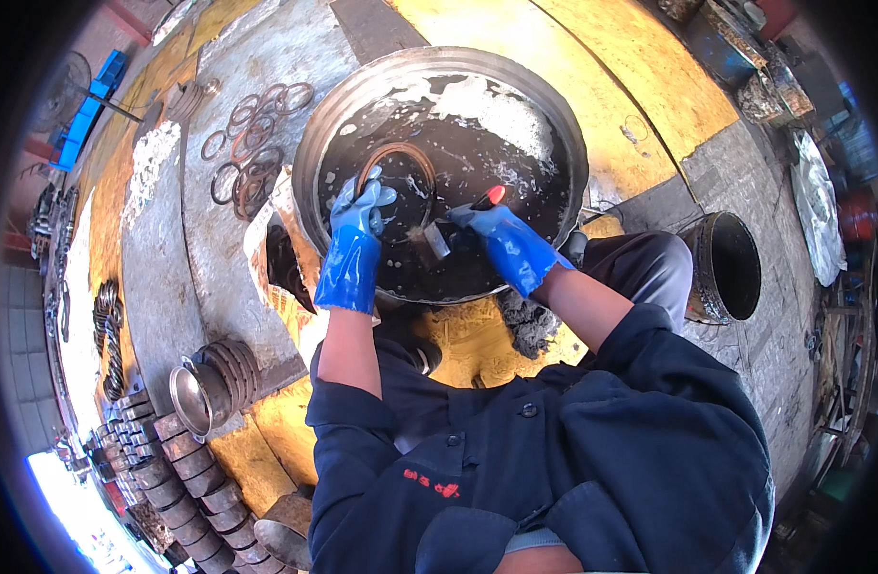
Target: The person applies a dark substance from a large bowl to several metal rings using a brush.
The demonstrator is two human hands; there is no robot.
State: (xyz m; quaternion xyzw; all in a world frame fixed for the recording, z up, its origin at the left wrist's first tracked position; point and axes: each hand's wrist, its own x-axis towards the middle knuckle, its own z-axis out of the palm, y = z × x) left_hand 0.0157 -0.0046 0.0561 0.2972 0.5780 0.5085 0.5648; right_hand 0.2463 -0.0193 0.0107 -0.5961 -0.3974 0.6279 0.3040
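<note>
A wide round metal basin (pixel 310 163) of dark liquid with pale foam lies in front of me. My left hand (pixel 357 225), in a blue rubber glove, is closed on the lower left of a brownish metal ring (pixel 400 150) held over the liquid. The same kind of glove covers my right hand (pixel 501 234), which grips a paintbrush (pixel 437 241). Its red handle end sticks up past the fingers, and its flat metal band and bristles point left, by the ring's lower right side. The liquid may hide part of the ring.
Several loose rings (pixel 252 134) lie on the floor left of the basin. A dark open bucket (pixel 731 268) stands to the right. Lower left are a row of larger rings (pixel 233 368) and stacked metal cylinders (pixel 185 469). A torn sack (pixel 281 249) touches the basin's left side.
</note>
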